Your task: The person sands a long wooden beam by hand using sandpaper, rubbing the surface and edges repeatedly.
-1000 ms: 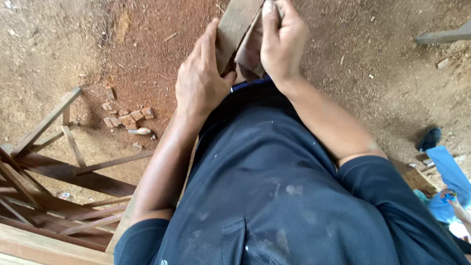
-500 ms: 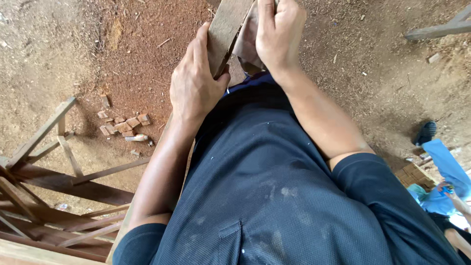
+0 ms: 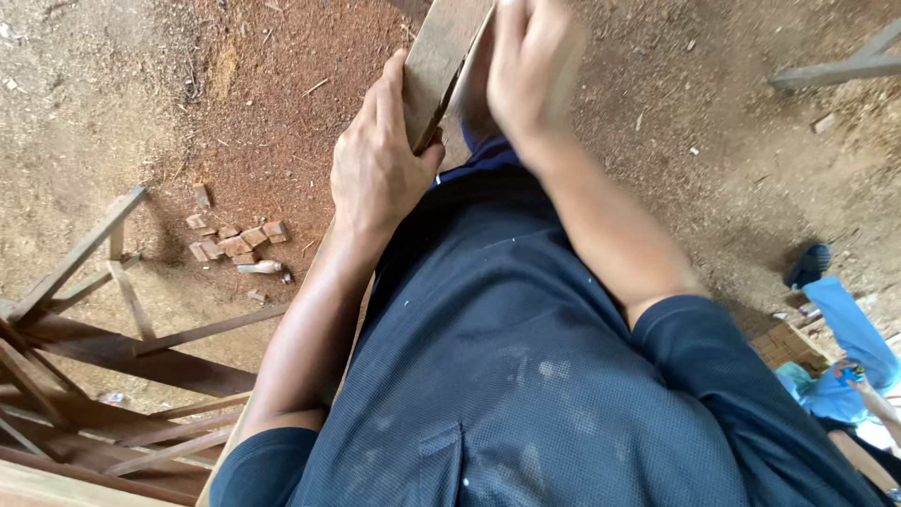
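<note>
My left hand [image 3: 375,174] grips the left edge of a long wooden board [image 3: 441,52], thumb on the near side and fingers behind it. The board runs from my lap up out of the top of the view. My right hand [image 3: 530,75] is pressed against the board's right face with curled fingers. It is blurred by motion, so anything under its palm is hidden. My dark blue shirt [image 3: 526,376], dusted with sawdust, fills the lower middle.
A wooden frame of slats [image 3: 113,347] stands at the lower left. Several small wood blocks [image 3: 235,244] lie on the reddish sawdust ground. A wooden bar [image 3: 845,61] crosses the top right. Another person in light blue [image 3: 849,361] and a dark shoe [image 3: 809,265] are at the right edge.
My right hand has shifted slightly along the board and is now blurred. My left hand keeps its grip and has dropped a little lower in the view.
</note>
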